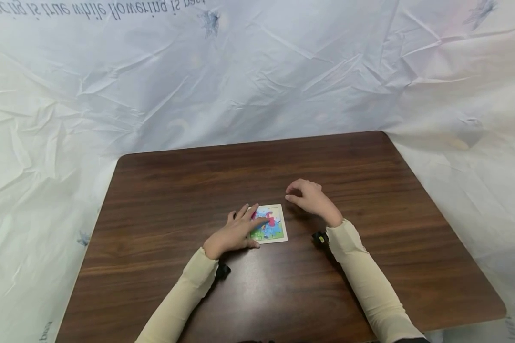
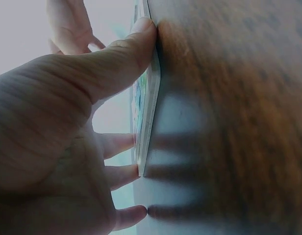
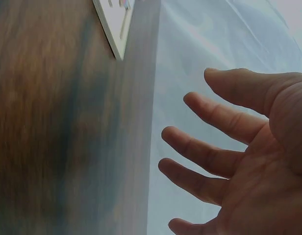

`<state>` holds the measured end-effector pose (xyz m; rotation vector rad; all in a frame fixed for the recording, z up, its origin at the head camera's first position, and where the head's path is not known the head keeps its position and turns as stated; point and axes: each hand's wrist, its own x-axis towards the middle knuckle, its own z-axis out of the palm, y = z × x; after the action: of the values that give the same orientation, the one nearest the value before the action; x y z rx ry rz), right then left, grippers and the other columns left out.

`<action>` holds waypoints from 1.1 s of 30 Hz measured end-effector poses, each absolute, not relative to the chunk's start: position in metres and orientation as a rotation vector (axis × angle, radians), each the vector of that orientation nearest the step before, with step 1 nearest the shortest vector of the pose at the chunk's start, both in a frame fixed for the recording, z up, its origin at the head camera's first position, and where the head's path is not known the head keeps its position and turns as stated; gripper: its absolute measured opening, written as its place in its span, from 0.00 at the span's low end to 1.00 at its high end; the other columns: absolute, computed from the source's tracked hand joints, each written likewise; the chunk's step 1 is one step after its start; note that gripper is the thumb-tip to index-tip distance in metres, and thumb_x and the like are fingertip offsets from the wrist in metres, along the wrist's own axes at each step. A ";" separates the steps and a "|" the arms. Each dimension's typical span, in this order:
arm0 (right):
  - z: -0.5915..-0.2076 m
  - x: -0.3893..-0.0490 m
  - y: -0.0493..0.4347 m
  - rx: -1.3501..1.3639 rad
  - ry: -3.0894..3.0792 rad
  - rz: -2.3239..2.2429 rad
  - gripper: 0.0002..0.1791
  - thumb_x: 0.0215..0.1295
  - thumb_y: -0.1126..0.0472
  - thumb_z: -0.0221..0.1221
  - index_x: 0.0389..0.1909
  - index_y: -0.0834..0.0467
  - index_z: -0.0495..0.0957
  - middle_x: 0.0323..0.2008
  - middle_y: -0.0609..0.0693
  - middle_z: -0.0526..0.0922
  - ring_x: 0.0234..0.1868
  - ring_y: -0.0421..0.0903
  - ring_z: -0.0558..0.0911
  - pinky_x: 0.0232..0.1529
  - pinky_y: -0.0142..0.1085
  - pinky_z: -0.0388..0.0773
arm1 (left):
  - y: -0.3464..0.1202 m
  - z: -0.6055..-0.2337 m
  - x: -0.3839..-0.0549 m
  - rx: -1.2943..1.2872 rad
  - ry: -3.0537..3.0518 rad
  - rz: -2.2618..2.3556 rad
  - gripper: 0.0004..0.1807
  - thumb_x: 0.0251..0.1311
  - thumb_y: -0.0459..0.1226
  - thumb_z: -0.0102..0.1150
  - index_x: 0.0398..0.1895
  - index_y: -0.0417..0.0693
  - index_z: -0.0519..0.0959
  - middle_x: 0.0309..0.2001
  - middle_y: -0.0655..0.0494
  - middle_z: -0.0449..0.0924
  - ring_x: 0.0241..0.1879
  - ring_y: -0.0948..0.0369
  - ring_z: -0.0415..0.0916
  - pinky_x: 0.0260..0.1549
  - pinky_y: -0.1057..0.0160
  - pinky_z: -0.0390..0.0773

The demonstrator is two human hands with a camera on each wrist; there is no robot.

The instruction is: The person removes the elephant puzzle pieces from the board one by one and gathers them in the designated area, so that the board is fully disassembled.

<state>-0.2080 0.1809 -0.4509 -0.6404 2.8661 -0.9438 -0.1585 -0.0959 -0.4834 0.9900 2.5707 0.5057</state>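
Observation:
A small square jigsaw puzzle [image 1: 275, 232] in a cream frame lies on the table, its picture blue, green and pink. Pale bare patches show at its upper right. My left hand [image 1: 231, 235] rests over the puzzle's left side with fingers spread, one finger reaching across the picture. In the left wrist view, the thumb [image 2: 134, 46] touches the board's edge, and other fingers lie at its far side. To the right of the puzzle, my right hand [image 1: 311, 196] hovers over the table, fingers loosely bent and holding nothing. A corner of the frame [image 3: 115, 34] shows in the right wrist view.
The dark brown wooden table [image 1: 197, 181] has rounded corners. A wrinkled whitish sheet [image 1: 257, 85] with printed stars and lettering hangs behind and at both sides. Black wrist cameras [image 1: 320, 237] sit beneath both cuffs, close to the tabletop.

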 end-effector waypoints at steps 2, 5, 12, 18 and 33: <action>-0.452 -0.208 0.176 -0.675 2.870 -0.934 0.08 0.71 0.59 0.62 0.43 0.59 0.85 0.49 0.57 0.84 0.53 0.59 0.79 0.54 0.64 0.60 | -0.096 -0.484 -0.158 0.980 2.574 0.502 0.39 0.63 0.50 0.67 0.77 0.60 0.65 0.80 0.39 0.40 0.78 0.39 0.37 0.68 0.29 0.44; -0.454 -0.208 0.168 -0.700 2.860 -0.927 0.08 0.72 0.59 0.61 0.42 0.58 0.86 0.49 0.55 0.84 0.54 0.58 0.79 0.54 0.63 0.60 | -0.095 -0.484 -0.157 0.956 2.575 0.510 0.39 0.62 0.51 0.69 0.76 0.60 0.67 0.80 0.39 0.38 0.78 0.40 0.36 0.68 0.30 0.43; -0.460 -0.204 0.155 -0.697 2.817 -0.879 0.07 0.72 0.58 0.62 0.43 0.56 0.86 0.53 0.56 0.82 0.56 0.60 0.75 0.56 0.64 0.57 | -0.092 -0.484 -0.156 0.974 2.572 0.534 0.37 0.60 0.50 0.71 0.73 0.60 0.71 0.80 0.38 0.41 0.78 0.38 0.37 0.68 0.30 0.44; -0.465 -0.202 0.147 -0.680 2.806 -0.834 0.07 0.72 0.58 0.62 0.43 0.56 0.85 0.53 0.56 0.81 0.58 0.62 0.73 0.58 0.67 0.54 | -0.092 -0.483 -0.157 0.982 2.586 0.491 0.37 0.61 0.51 0.70 0.74 0.60 0.71 0.79 0.37 0.44 0.77 0.37 0.39 0.68 0.30 0.45; -0.472 -0.202 0.130 -0.658 2.788 -0.731 0.09 0.70 0.56 0.65 0.43 0.56 0.86 0.58 0.59 0.75 0.62 0.63 0.67 0.60 0.67 0.51 | -0.095 -0.484 -0.159 1.012 2.606 0.458 0.37 0.62 0.52 0.68 0.74 0.61 0.70 0.78 0.37 0.47 0.76 0.35 0.42 0.67 0.29 0.47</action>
<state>-0.2020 0.1295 -0.4722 -0.6583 2.7882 -0.7312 -0.1586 -0.0948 -0.4840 1.0117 2.6060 0.4584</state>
